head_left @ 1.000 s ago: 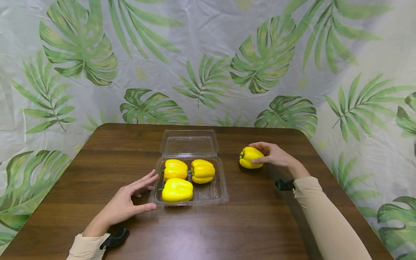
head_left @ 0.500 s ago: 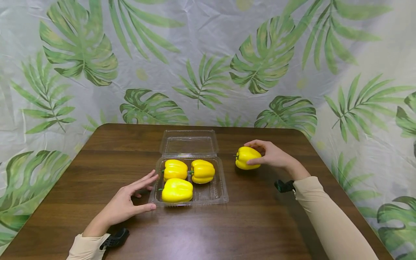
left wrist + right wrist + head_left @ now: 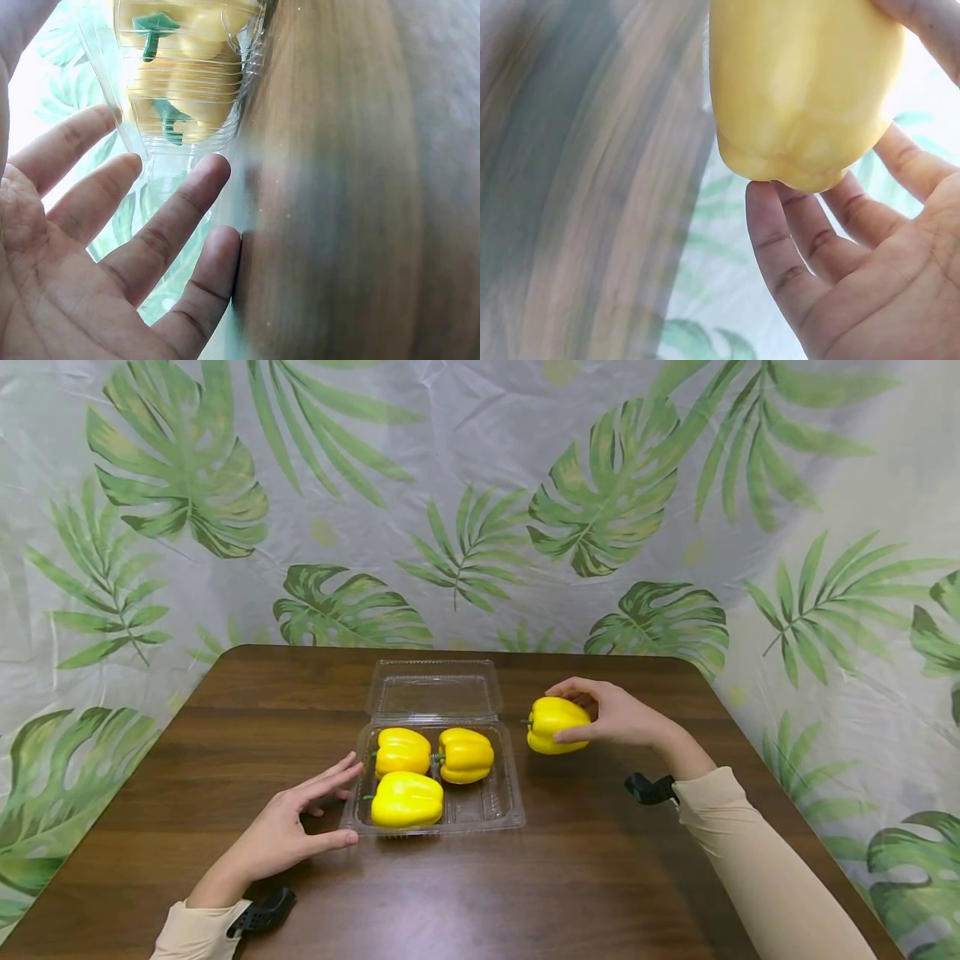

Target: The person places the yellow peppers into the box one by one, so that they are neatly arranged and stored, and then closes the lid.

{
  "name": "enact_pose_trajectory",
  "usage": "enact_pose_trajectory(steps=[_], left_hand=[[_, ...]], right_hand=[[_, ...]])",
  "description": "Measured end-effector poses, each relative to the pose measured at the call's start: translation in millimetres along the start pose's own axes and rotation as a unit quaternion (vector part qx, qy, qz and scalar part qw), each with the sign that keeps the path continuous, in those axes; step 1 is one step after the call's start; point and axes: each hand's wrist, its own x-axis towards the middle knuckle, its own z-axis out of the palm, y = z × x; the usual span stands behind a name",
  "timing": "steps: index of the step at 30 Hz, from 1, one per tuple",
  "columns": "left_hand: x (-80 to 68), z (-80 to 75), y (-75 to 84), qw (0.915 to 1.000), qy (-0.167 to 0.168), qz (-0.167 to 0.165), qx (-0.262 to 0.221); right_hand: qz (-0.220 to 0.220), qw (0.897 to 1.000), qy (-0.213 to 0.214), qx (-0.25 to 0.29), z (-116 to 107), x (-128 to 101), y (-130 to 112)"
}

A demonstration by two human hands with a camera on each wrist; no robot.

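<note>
In the head view my right hand [image 3: 611,714] grips a yellow bell pepper [image 3: 557,725] between thumb and fingers, to the right of a clear plastic clamshell box [image 3: 513,777]. The right wrist view shows this pepper [image 3: 802,90] with the fingertips at its lower end. Three more yellow peppers lie in the box: one at back left [image 3: 403,752], one at back right [image 3: 466,755], one at front left [image 3: 407,800]. My left hand [image 3: 281,827] is spread at the box's left side, thumb by the front corner. In the left wrist view its fingers [image 3: 206,176] are straight, fingertips right at the box wall.
The box's lid [image 3: 435,689] stands folded back behind its tray. Everything is on a dark wood table [image 3: 450,893]. A leaf-printed cloth [image 3: 480,510] hangs behind the table's far edge.
My right hand has carried the yellow bell pepper leftward, nearer the box. The left hand, the box and the peppers inside have stayed in place.
</note>
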Motion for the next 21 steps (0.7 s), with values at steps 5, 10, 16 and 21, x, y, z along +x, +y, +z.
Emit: enact_pose_trajectory(steps=[5,10,16,21], left_hand=[[0.1,-0.1,0.0,1.0,0.0,0.001,0.002],[-0.4,0.6,0.0,1.0,0.0,0.002,0.002],[-0.4,-0.1,-0.2,1.0,0.001,-0.002,0.006],[-0.5,0.2,-0.4,1.0,-0.002,-0.004,0.006]], right_hand=[[-0.012,1.0,-0.014,-0.005,9.0,-0.4,-17.2],[-0.022,0.999,-0.028,-0.025,17.9,-0.2,-32.3],[-0.038,0.997,-0.032,-0.062,25.9,-0.1,-47.6],[-0.05,0.995,-0.036,-0.084,32.7,-1.4,-57.4]])
